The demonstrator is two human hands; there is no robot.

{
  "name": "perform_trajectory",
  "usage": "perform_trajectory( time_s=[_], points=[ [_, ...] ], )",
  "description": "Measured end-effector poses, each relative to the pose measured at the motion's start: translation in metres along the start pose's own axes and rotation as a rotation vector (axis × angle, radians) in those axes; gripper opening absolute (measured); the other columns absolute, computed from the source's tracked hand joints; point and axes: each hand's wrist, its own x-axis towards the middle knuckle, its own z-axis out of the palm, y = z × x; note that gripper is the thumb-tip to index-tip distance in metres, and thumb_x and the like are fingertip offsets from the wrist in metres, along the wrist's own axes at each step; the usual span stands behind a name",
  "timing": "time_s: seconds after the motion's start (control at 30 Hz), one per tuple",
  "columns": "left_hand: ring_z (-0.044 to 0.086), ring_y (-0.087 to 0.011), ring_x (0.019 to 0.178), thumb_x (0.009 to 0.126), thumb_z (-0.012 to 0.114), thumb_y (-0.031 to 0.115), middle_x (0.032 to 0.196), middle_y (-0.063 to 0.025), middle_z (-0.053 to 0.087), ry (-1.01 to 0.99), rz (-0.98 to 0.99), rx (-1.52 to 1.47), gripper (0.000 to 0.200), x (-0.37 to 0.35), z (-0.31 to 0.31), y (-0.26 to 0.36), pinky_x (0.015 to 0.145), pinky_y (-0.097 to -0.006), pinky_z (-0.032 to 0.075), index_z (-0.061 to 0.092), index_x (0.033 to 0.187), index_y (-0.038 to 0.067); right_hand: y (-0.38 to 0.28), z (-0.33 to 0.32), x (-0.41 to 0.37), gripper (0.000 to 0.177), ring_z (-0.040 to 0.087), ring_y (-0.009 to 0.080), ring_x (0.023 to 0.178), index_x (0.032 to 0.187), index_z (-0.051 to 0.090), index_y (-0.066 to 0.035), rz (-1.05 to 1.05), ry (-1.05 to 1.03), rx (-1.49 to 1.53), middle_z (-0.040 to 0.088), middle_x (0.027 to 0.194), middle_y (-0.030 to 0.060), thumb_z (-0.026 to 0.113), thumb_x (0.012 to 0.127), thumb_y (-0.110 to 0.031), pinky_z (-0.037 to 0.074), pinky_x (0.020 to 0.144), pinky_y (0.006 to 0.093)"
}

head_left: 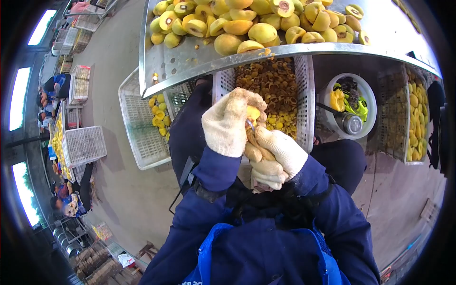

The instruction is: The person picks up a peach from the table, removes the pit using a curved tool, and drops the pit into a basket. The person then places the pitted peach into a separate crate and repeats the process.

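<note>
My left hand (228, 124), in a white cotton glove, is closed around a yellow peach (254, 113) just under the edge of the steel table (180, 66). My right hand (278, 156), also gloved, sits right below it and grips a small metal pitting tool (250, 125), whose tip touches the peach. Both hands hover over a white plastic crate (306, 95) filled with brown pits and yellow scraps. Most of the peach is hidden by the left glove.
Several whole and halved yellow peaches (247, 21) are heaped on the table. A white crate (137, 128) with a few halves stands at left, a white bucket (368, 95) and another crate of fruit (415, 118) at right. Other workers (52, 90) sit by crates far left.
</note>
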Motion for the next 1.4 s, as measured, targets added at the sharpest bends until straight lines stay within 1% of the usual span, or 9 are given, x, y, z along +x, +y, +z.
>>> perform_trajectory(
  time_s=[0.3, 0.4, 0.47, 0.6, 0.7, 0.83, 1.07, 1.23, 1.4],
  points=[
    [0.071, -0.0404, 0.091, 0.109, 0.048, 0.050, 0.102, -0.0191, 0.073, -0.052, -0.443, -0.841, 0.052, 0.011, -0.016, -0.031, 0.085, -0.0532, 0.059, 0.069, 0.103, 0.004, 0.017, -0.011, 0.003, 0.058, 0.037, 0.0110, 0.033, 0.096, 0.060, -0.008, -0.238, -0.405, 0.293, 0.042, 0.047, -0.0070, 0.037, 0.113, -0.059, 0.036, 0.033, 0.0285],
    [0.070, -0.0405, 0.097, 0.108, 0.048, 0.044, 0.105, -0.0208, 0.073, 0.126, -0.424, -0.817, 0.048, 0.004, -0.007, -0.021, 0.091, -0.0518, 0.059, 0.070, 0.107, 0.001, 0.005, 0.000, -0.006, 0.052, 0.041, 0.0117, 0.037, 0.089, 0.060, -0.008, -0.337, 0.009, 0.220, 0.046, 0.050, -0.0025, 0.046, 0.112, -0.052, 0.036, 0.039, 0.0272],
    [0.070, -0.0401, 0.101, 0.107, 0.048, 0.040, 0.108, -0.0219, 0.073, 0.124, -0.334, -0.677, 0.047, 0.007, -0.008, -0.024, 0.094, -0.0510, 0.058, 0.068, 0.112, -0.002, 0.004, 0.001, -0.001, 0.035, 0.054, 0.0115, 0.047, 0.098, 0.068, -0.004, -0.393, 0.544, -0.569, 0.058, 0.058, 0.0022, 0.059, 0.109, -0.036, 0.046, 0.051, 0.0274],
    [0.070, -0.0411, 0.105, 0.104, 0.044, 0.035, 0.112, -0.0246, 0.071, 0.114, -0.215, -0.476, 0.048, 0.001, -0.005, -0.029, 0.096, -0.0509, 0.058, 0.065, 0.117, -0.006, 0.009, -0.004, 0.007, 0.028, 0.068, 0.0133, 0.066, 0.110, 0.073, 0.001, -0.714, 0.686, -1.362, 0.071, 0.072, 0.0110, 0.073, 0.095, -0.022, 0.056, 0.066, 0.0334],
    [0.069, -0.0426, 0.104, 0.102, 0.045, 0.034, 0.111, -0.0253, 0.071, 0.090, -0.165, -0.622, 0.046, 0.003, -0.009, -0.024, 0.098, -0.0540, 0.058, 0.066, 0.116, -0.004, -0.008, 0.012, -0.009, 0.028, 0.072, 0.0133, 0.070, 0.111, 0.076, 0.001, -0.482, 0.941, -1.141, 0.074, 0.077, 0.0143, 0.074, 0.094, -0.022, 0.058, 0.067, 0.0349],
    [0.071, -0.0368, 0.101, 0.100, 0.047, 0.032, 0.111, -0.0208, 0.073, 0.120, -0.353, -0.712, 0.043, 0.007, -0.010, -0.019, 0.095, -0.0499, 0.059, 0.068, 0.116, -0.002, -0.004, 0.003, -0.002, 0.035, 0.078, 0.0237, 0.075, 0.121, 0.074, -0.002, -0.638, 0.494, -1.248, 0.076, 0.083, 0.0168, 0.076, 0.092, -0.022, 0.060, 0.073, 0.0333],
    [0.071, -0.0380, 0.101, 0.098, 0.050, 0.029, 0.110, -0.0224, 0.074, 0.126, -0.158, -0.580, 0.043, 0.004, -0.019, -0.009, 0.094, -0.0511, 0.059, 0.068, 0.115, -0.006, -0.014, 0.011, -0.003, 0.031, 0.071, 0.0142, 0.077, 0.121, 0.073, 0.000, -0.614, 0.960, -0.957, 0.076, 0.085, 0.0139, 0.071, 0.098, -0.020, 0.058, 0.077, 0.0312],
    [0.067, -0.0277, 0.123, 0.086, 0.068, 0.004, 0.135, -0.0196, 0.069, 0.331, 0.533, 1.441, 0.044, 0.033, -0.120, 0.079, 0.107, -0.0385, 0.052, 0.070, 0.129, -0.003, -0.013, 0.013, -0.006, 0.034, 0.064, 0.0104, 0.084, 0.126, 0.069, 0.008, -0.606, 0.836, -0.819, 0.072, 0.090, 0.0065, 0.067, 0.100, -0.015, 0.054, 0.079, 0.0286],
    [0.058, -0.0393, 0.135, 0.086, 0.074, 0.021, 0.151, -0.0160, 0.058, 0.102, 0.598, 1.461, 0.062, 0.180, -0.093, 0.056, 0.116, -0.0469, 0.047, 0.059, 0.146, 0.013, -0.015, 0.010, 0.024, 0.033, 0.051, 0.0070, 0.054, 0.120, 0.066, 0.007, -0.459, 0.689, -0.854, 0.058, 0.065, 0.0005, 0.054, 0.110, -0.022, 0.041, 0.054, 0.0240]
  ],
)
